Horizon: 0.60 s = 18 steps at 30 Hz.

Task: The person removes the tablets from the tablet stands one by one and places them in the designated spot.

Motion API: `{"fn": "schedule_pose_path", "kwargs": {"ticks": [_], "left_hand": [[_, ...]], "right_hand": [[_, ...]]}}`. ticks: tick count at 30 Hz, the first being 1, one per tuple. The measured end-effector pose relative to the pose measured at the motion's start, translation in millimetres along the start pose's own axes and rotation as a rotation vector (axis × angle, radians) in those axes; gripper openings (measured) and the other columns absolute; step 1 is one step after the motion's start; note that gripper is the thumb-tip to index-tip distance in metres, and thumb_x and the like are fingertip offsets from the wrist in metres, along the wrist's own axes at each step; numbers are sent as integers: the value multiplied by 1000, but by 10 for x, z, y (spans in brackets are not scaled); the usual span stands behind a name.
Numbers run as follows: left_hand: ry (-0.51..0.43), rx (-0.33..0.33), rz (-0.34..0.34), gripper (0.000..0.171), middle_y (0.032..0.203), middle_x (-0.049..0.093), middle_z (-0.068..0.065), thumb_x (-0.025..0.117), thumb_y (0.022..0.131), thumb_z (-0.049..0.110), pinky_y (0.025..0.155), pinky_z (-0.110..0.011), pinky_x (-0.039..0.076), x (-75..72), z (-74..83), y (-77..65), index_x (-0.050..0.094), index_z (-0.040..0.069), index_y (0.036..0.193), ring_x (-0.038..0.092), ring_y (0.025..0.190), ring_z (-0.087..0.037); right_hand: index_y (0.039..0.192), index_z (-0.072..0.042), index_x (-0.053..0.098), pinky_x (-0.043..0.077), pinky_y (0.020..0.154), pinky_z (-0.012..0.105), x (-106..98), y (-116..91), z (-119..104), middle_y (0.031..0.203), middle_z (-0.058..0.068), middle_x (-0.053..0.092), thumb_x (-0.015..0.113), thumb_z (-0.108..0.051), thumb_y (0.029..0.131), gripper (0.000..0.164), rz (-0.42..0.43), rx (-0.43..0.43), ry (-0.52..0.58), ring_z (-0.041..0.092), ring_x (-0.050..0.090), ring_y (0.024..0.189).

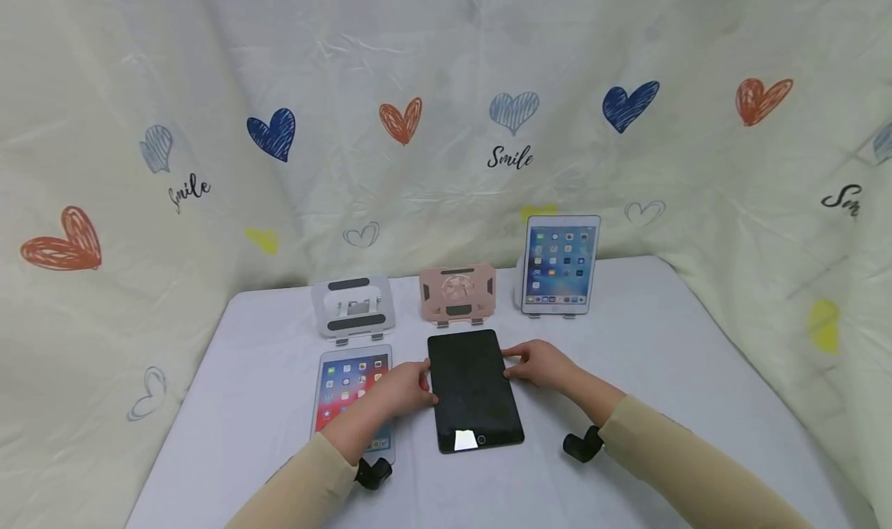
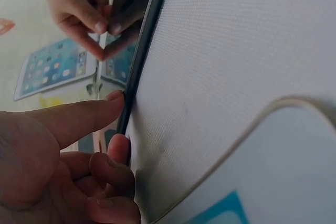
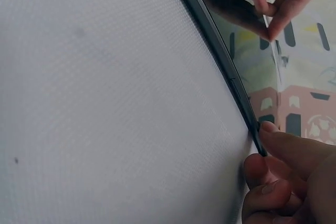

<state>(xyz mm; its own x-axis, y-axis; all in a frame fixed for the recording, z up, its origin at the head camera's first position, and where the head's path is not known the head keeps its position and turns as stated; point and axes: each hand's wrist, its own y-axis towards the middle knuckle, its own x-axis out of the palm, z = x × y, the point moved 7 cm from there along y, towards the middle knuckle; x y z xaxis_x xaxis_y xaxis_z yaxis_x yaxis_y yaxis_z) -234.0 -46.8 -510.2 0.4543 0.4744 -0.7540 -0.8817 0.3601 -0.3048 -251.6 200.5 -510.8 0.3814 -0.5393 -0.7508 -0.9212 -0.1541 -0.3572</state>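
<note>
A black tablet (image 1: 474,393) with a dark, glossy screen is in the middle of the white table, its home button toward me. My left hand (image 1: 406,389) pinches its left edge; in the left wrist view the thumb (image 2: 89,116) is on the rim with curled fingers below. On the opposite edge my right hand (image 1: 542,364) pinches too, its thumb (image 3: 294,145) over the rim in the right wrist view. Whether the tablet touches the cloth, I cannot tell. Just behind it stands a pink tablet stand (image 1: 433,285). A white tablet (image 1: 337,382) with a lit screen lies partly under my left forearm.
At the back left is a grey-white stand (image 1: 324,308). Another white tablet (image 1: 560,269) with a lit screen leans upright on a stand at the back right. Behind the table (image 1: 627,320) hangs a pale curtain (image 1: 446,196) printed with hearts.
</note>
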Motion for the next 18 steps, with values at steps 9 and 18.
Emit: {"fn": "schedule_pose_path", "kwargs": {"ticks": [9, 18], "left_hand": [[-8, -15, 2, 77, 75, 54, -3, 82, 82, 25, 57, -30, 39, -8, 0, -6, 46, 3, 147, 51, 67, -19], [-76, -27, 3, 76, 77, 55, -3, 81, 83, 26, 57, -30, 39, -9, 10, -46, 46, 1, 146, 52, 67, -19]], "right_hand": [[129, -14, 68, 45, 66, 32, -12, 7, -18, 85, 2, 61, 79, -28, 85, 46, 9, -28, -17, 19, 52, 77], [131, -12, 66, 46, 63, 30, -17, -34, 23, 80, 2, 62, 77, -26, 88, 46, 11, -4, 45, 18, 55, 70]]}}
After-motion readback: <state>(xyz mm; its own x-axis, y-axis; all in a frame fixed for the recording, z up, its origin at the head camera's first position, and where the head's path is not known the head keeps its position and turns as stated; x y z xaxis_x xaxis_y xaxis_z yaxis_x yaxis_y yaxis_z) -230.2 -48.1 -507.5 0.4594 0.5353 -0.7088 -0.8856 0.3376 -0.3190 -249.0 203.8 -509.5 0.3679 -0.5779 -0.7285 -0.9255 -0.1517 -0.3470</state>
